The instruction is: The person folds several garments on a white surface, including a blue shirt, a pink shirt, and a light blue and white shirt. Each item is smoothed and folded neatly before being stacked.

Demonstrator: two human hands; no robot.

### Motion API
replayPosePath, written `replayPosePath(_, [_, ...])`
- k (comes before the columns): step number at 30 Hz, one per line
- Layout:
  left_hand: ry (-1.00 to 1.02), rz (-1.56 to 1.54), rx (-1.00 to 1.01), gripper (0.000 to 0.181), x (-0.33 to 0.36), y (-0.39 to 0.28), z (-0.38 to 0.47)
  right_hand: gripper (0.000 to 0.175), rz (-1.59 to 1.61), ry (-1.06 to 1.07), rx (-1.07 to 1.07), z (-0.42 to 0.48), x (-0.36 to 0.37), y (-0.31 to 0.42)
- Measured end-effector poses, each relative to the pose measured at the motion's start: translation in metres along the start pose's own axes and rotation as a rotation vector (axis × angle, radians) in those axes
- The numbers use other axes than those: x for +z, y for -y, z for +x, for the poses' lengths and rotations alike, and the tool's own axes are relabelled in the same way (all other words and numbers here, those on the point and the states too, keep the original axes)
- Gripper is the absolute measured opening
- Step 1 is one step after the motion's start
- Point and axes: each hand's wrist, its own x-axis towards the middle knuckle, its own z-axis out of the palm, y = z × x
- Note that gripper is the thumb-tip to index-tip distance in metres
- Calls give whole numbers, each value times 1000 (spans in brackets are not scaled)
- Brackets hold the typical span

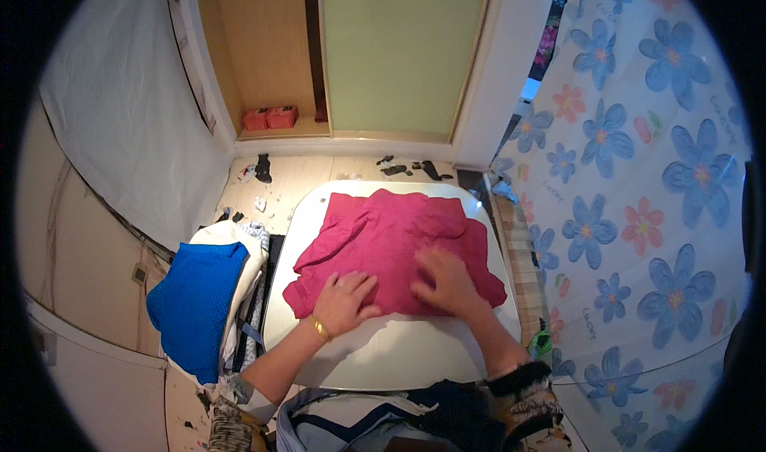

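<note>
A dark pink garment (383, 236) lies spread over a white table (395, 353) with rounded corners. Small creases run across its left side. My left hand (344, 302) rests flat on the garment's lower left part, fingers spread, with a gold-coloured band at the wrist. On the lower right of the cloth is my right hand (446, 281), blurred, its fingers apart and bent over the fabric. Neither hand grips the cloth. Under the hands, parts of the garment are hidden.
Left of the table stands a pile of clothes topped by a blue garment (194, 302). A flowered curtain (634, 212) hangs at the right. Dark scraps (395, 169) litter the floor behind the table. Red packages (269, 118) sit in an open cabinet beside a green sliding door (401, 57).
</note>
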Motion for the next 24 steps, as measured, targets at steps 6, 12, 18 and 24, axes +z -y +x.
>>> replayPosePath(6, [-124,335,-66,49,57,26,-25,50,-331,-126,25,-65,52,12])
replayPosePath(12, [-199,389,14,28,60,36,-4,39,-219,-111,104,-52,48,-6])
replayPosePath(18, [36,340,-4,34,7,-29,-76,38,-128,149,149,-111,1,53])
replayPosePath(24, [484,11,144,42,-17,-66,-129,44,54,430,-9,-169,-10,49])
